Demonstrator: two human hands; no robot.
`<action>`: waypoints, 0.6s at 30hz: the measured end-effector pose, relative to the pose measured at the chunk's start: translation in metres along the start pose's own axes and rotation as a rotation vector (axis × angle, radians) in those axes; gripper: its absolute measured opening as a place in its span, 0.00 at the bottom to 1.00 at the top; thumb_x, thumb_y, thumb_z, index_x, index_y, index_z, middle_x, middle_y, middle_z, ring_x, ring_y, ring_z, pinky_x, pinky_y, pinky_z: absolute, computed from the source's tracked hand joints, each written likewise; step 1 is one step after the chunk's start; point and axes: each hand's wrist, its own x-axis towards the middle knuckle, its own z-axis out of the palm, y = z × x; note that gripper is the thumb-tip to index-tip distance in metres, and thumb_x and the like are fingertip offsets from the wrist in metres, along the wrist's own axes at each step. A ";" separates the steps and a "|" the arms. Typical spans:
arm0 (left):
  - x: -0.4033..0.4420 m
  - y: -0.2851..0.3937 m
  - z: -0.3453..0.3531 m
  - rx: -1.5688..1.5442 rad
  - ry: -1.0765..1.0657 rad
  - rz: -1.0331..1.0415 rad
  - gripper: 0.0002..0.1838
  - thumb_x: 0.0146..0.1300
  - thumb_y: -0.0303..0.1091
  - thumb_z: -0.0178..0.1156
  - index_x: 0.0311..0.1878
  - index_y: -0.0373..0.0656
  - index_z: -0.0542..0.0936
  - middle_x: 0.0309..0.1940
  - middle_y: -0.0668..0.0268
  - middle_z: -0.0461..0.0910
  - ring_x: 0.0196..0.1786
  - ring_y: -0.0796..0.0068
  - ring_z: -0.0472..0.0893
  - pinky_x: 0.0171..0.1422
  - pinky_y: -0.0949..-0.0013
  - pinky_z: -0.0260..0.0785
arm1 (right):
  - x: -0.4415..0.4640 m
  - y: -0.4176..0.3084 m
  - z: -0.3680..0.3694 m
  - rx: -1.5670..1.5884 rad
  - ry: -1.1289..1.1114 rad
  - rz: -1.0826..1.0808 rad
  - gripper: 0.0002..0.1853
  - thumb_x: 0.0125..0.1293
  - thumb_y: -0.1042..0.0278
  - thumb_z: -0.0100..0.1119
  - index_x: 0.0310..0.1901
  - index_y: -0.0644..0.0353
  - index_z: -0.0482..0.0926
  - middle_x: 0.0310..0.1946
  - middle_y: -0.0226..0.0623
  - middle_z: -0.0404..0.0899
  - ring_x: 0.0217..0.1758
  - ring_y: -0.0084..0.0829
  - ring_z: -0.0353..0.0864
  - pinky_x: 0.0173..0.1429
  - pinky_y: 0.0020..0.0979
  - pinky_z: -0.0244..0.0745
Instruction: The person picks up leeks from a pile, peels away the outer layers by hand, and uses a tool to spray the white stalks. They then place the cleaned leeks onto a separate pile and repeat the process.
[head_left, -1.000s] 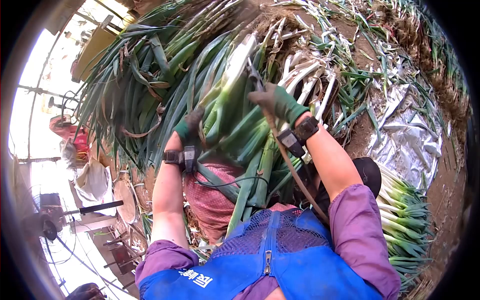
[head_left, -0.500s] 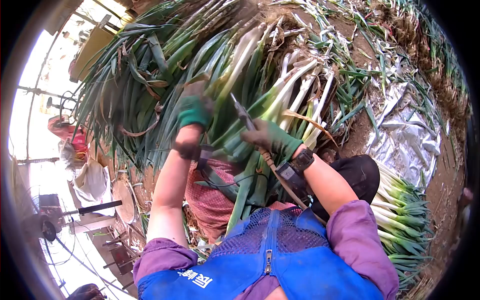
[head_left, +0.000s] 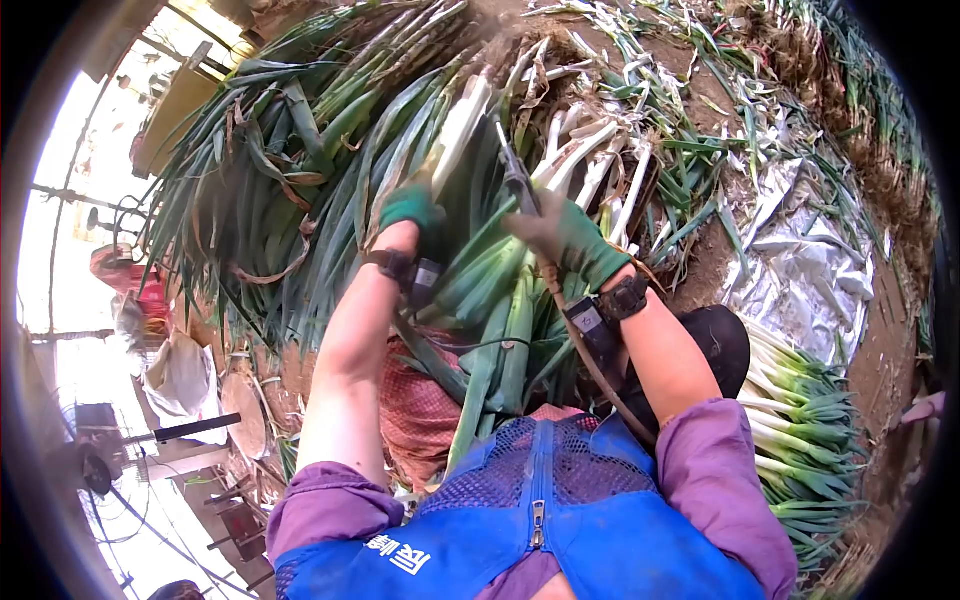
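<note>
My left hand (head_left: 413, 208), in a green glove, is closed around a green onion (head_left: 463, 125), its thick white stalk pointing up and away from me. My right hand (head_left: 560, 235), also gloved, grips a slim air blow gun (head_left: 516, 172) whose nozzle points up beside that stalk. From its lower end a brown hose (head_left: 582, 345) runs down past my right forearm to my side. Long green leaves (head_left: 480, 285) lie between my hands and over my lap. Several white-stalked onions (head_left: 590, 160) lie just beyond my right hand.
A big heap of untrimmed onions (head_left: 270, 170) spreads at the left. Cleaned onions (head_left: 790, 430) lie in a row at right, near a silvery sheet (head_left: 800, 270). Loose peelings (head_left: 650, 90) litter the ground ahead. A fan (head_left: 100, 440) and round wooden stool (head_left: 245, 412) are at left.
My left hand has shifted slightly right, and a white stalk now extends from it. My right hand has moved right and up with the blow gun. The view has shifted slightly.
</note>
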 end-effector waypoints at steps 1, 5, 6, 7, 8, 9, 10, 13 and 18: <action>-0.007 -0.003 -0.001 -0.030 -0.039 0.042 0.30 0.52 0.43 0.65 0.60 0.46 0.74 0.45 0.47 0.84 0.50 0.46 0.84 0.56 0.50 0.75 | 0.001 -0.004 -0.004 0.015 -0.012 0.028 0.32 0.55 0.40 0.65 0.46 0.65 0.80 0.32 0.47 0.82 0.38 0.39 0.85 0.48 0.38 0.78; -0.036 -0.021 0.012 -0.214 -0.220 0.091 0.30 0.53 0.41 0.62 0.63 0.49 0.77 0.48 0.49 0.84 0.49 0.51 0.84 0.57 0.57 0.74 | 0.012 -0.007 -0.005 -0.121 0.005 -0.030 0.25 0.58 0.45 0.64 0.44 0.61 0.79 0.30 0.35 0.80 0.31 0.30 0.79 0.38 0.29 0.75; -0.040 -0.030 0.025 -0.322 -0.227 0.119 0.30 0.54 0.41 0.61 0.64 0.49 0.77 0.47 0.49 0.84 0.50 0.52 0.84 0.58 0.58 0.74 | 0.020 0.001 -0.004 -0.074 0.005 0.030 0.25 0.58 0.45 0.64 0.45 0.61 0.79 0.29 0.35 0.80 0.31 0.29 0.79 0.37 0.29 0.75; -0.053 -0.020 0.016 -0.319 -0.245 0.081 0.29 0.55 0.41 0.61 0.63 0.49 0.78 0.47 0.50 0.84 0.51 0.54 0.84 0.58 0.58 0.74 | 0.026 0.005 -0.004 -0.029 0.004 0.088 0.26 0.59 0.44 0.64 0.46 0.61 0.79 0.29 0.35 0.80 0.30 0.29 0.79 0.37 0.29 0.75; -0.056 -0.021 0.022 -0.306 -0.245 0.077 0.29 0.56 0.42 0.62 0.63 0.49 0.78 0.48 0.49 0.84 0.52 0.52 0.84 0.58 0.57 0.74 | 0.030 0.009 -0.003 0.014 0.002 0.146 0.27 0.59 0.44 0.64 0.48 0.61 0.79 0.29 0.35 0.80 0.29 0.29 0.79 0.36 0.30 0.75; -0.062 -0.014 0.019 -0.289 -0.233 0.073 0.27 0.56 0.44 0.62 0.60 0.49 0.79 0.46 0.49 0.84 0.50 0.50 0.84 0.56 0.55 0.74 | 0.013 -0.009 -0.008 0.036 0.068 0.132 0.28 0.59 0.44 0.63 0.52 0.60 0.77 0.30 0.34 0.80 0.28 0.28 0.79 0.35 0.30 0.75; -0.067 -0.006 0.013 -0.273 -0.222 0.068 0.25 0.57 0.45 0.62 0.58 0.48 0.79 0.45 0.49 0.84 0.49 0.48 0.83 0.55 0.54 0.74 | 0.000 -0.018 -0.004 0.073 0.062 0.158 0.28 0.59 0.45 0.63 0.52 0.60 0.76 0.29 0.34 0.80 0.28 0.27 0.79 0.35 0.30 0.75; -0.070 0.007 0.012 -0.168 -0.131 0.067 0.21 0.57 0.47 0.63 0.52 0.48 0.81 0.41 0.50 0.85 0.46 0.44 0.83 0.51 0.50 0.74 | -0.017 -0.015 0.011 0.056 -0.009 0.186 0.32 0.59 0.44 0.62 0.55 0.63 0.75 0.30 0.38 0.80 0.30 0.30 0.80 0.38 0.33 0.77; -0.060 0.006 0.021 -0.017 -0.067 0.082 0.19 0.56 0.47 0.64 0.48 0.50 0.82 0.39 0.51 0.85 0.42 0.45 0.84 0.48 0.48 0.75 | -0.018 0.008 0.029 -0.159 0.138 0.185 0.32 0.56 0.44 0.61 0.48 0.70 0.79 0.37 0.56 0.83 0.42 0.46 0.85 0.50 0.39 0.79</action>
